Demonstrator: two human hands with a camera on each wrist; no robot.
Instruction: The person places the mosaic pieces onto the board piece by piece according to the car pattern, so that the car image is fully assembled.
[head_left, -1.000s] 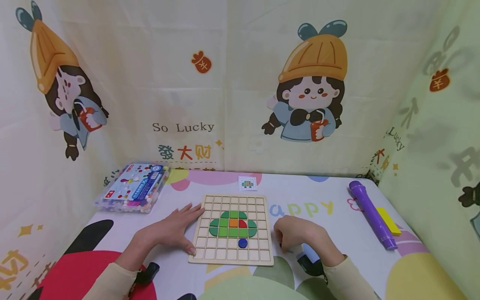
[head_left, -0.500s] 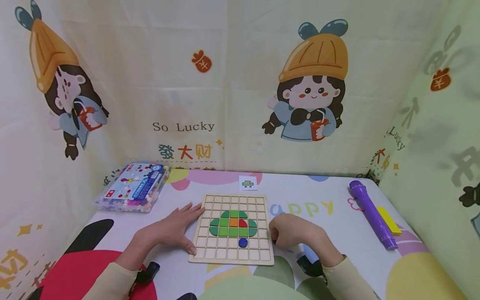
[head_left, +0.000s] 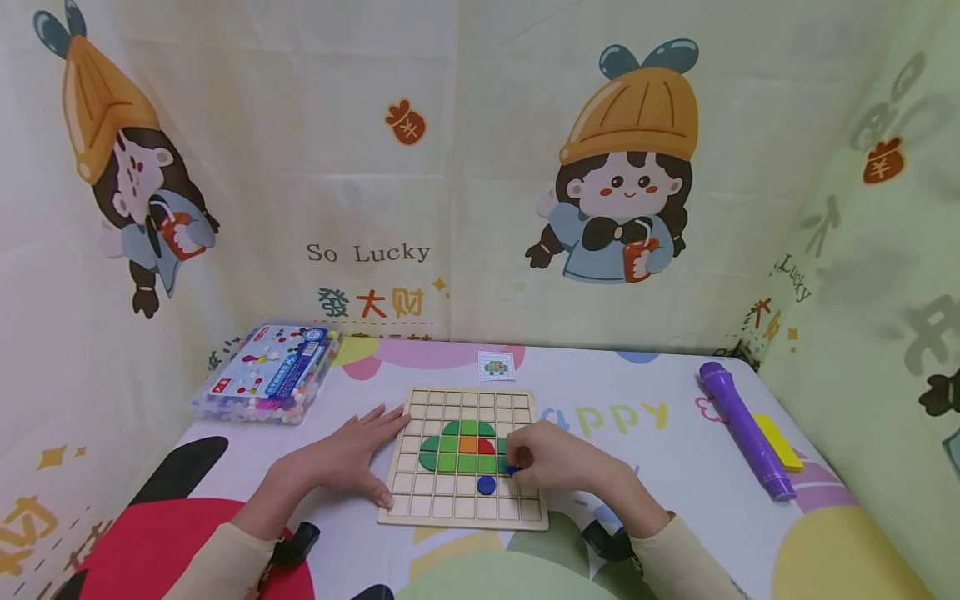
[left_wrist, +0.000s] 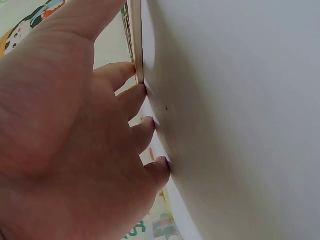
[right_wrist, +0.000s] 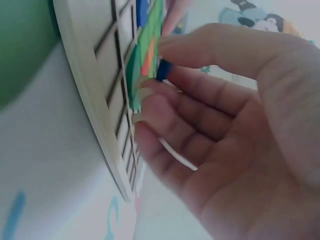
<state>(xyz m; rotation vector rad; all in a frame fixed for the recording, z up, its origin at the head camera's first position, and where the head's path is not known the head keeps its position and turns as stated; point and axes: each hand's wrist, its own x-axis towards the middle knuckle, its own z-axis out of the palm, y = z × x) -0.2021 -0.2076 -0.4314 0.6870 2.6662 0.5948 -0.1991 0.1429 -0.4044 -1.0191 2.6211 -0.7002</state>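
A wooden grid board (head_left: 517, 514) lies on the table with green, orange and red tiles set in its middle squares. One blue round tile (head_left: 486, 485) sits on a square below the green ones. With fingers spread, my left hand (head_left: 352, 454) rests at the board's left edge, thumb on its lower left corner. My right hand (head_left: 558, 458) is over the board's right side and pinches a second blue tile (right_wrist: 163, 70) between thumb and fingertips. That tile is mostly hidden by the fingers in the head view.
A small picture card (head_left: 496, 367) lies behind the board. At the back left is a clear plastic box (head_left: 266, 375) of colourful pieces. On the right lie a purple tube-shaped stick (head_left: 746, 433) and a yellow block (head_left: 776, 442).
My right hand has moved left from beside the board to over its right side, bringing the blue tile into sight. The left hand has stayed in place.
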